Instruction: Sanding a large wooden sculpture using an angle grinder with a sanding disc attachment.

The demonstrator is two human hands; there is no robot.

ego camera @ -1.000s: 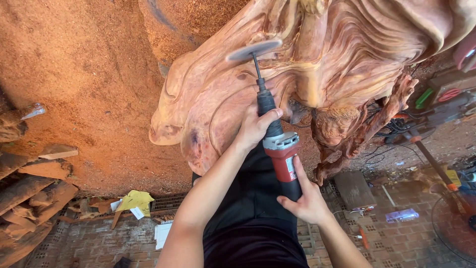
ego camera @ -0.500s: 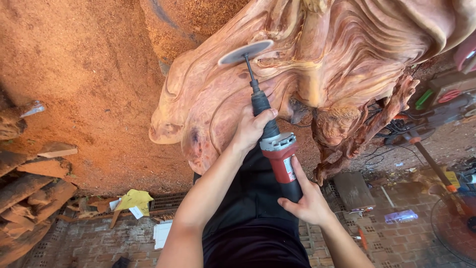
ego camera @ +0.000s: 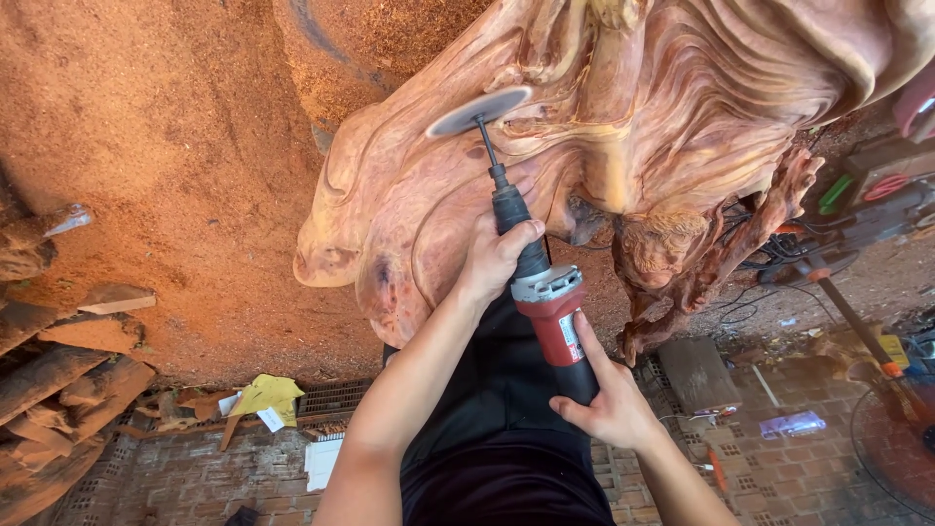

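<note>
We grip the red die grinder (ego camera: 547, 312) with left hand (ego camera: 495, 255) wrapped round its black neck and right hand (ego camera: 609, 401) curled about its tail, its shaft running up-left beyond our fingers to the sanding disc (ego camera: 479, 111) touching the carved wood sculpture (ego camera: 682, 107).

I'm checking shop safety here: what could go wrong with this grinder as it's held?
The spinning disc sits on the curved carved wood; it could catch a ridge and kick toward the bare left hand near the shaft. The right hand grips only the tail of the red grinder, so control may be limited.
</note>
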